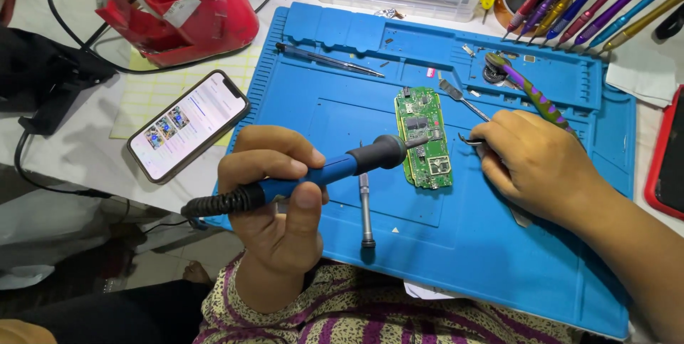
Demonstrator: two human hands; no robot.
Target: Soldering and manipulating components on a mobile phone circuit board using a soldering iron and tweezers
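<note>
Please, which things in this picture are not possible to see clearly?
- Head view: the metal tool under the right hand is mostly hidden by the fingers; only its tip shows.
- The small parts on the green circuit board are too small to tell.
- The blue-handled soldering iron in the left hand: whether its tip touches the board is unclear.
- The red-edged device is cut off by the right edge.

Left hand (278, 194) in the near foreground, forearm rising from the lower edge, wrist bent back; fingers curled in a closed fist-like grip, thumb (305, 208) laid along the front and pointing up. Right hand (531, 166) entering from the lower right on a bare forearm, palm down, knuckles up, fingers bent and pinched together at the tips
</note>
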